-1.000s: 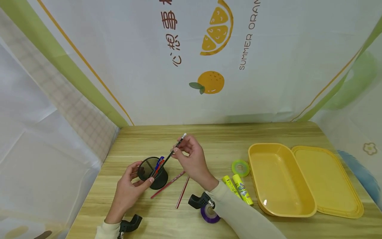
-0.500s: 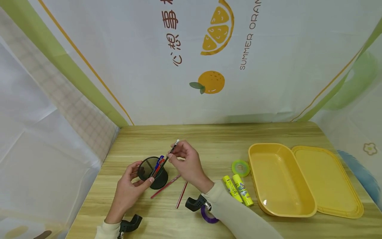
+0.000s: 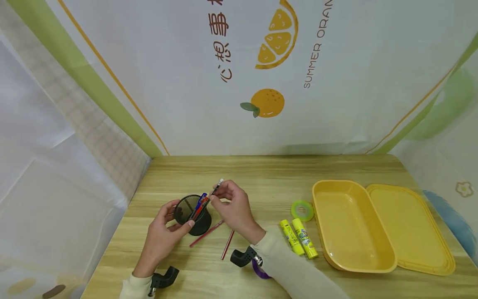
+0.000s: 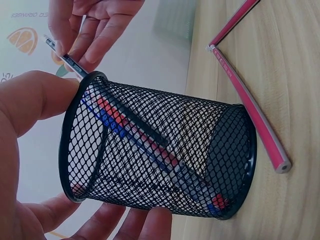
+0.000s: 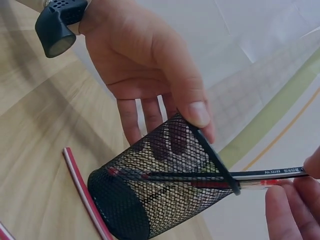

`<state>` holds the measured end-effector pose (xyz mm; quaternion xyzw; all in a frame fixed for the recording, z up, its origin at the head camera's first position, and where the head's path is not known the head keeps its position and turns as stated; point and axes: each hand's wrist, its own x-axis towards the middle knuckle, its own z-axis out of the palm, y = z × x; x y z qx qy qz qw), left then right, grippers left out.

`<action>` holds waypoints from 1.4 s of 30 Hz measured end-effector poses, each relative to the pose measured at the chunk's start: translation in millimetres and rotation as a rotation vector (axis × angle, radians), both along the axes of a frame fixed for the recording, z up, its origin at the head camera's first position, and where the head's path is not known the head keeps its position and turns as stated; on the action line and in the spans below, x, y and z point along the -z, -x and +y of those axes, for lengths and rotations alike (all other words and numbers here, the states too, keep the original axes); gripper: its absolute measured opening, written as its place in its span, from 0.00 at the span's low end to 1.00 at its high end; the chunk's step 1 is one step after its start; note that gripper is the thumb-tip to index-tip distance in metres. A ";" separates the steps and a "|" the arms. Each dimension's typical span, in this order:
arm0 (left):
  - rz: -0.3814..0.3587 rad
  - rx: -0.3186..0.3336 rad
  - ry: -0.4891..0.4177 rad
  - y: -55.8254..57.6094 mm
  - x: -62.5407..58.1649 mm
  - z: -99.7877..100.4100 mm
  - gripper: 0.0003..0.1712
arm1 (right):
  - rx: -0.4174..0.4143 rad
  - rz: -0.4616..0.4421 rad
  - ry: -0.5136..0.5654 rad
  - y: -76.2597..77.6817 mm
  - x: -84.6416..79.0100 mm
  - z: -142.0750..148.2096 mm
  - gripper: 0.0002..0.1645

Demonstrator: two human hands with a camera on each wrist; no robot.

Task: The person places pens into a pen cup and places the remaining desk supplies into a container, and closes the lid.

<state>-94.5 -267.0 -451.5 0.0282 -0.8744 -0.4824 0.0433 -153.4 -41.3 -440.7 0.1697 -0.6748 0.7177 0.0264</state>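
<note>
A black mesh pen cup (image 3: 201,225), tilted with its mouth towards my right side, is gripped by my left hand (image 3: 161,241), thumb at the rim and fingers around the far side. Inside it lean a blue pen (image 3: 200,202) and a red pen (image 3: 202,205). My right hand (image 3: 234,209) pinches a black pencil (image 5: 280,173) with a white eraser near its top end; the pencil's lower part is inside the cup, seen through the mesh in the left wrist view. Two red striped pencils (image 3: 206,234) lie on the table beside the cup.
To the right are two yellow glue sticks (image 3: 292,238), a green tape roll (image 3: 296,210) and an open yellow box (image 3: 352,226). Its lid (image 3: 414,232) lies flat on the far right. A purple tape roll (image 3: 260,272) is partly hidden under my right forearm.
My right hand has moved left and down, and the black pencil has slid deeper into the cup. The left hand and the cup hold almost still.
</note>
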 end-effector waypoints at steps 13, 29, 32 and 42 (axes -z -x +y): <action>-0.001 -0.002 -0.001 0.2 2.2 0.9 0.45 | -0.008 -0.031 -0.047 -1.9 12.7 -0.9 0.08; -0.011 -0.002 -0.004 0.5 1.1 0.7 0.46 | -0.026 -0.038 -0.103 0.2 19.9 3.3 0.09; -0.004 -0.002 -0.003 0.7 1.0 0.8 0.45 | -0.030 -0.040 -0.109 0.0 20.0 5.4 0.09; -0.004 0.001 -0.007 0.5 0.8 0.6 0.45 | -0.048 -0.056 -0.091 0.8 20.9 12.4 0.10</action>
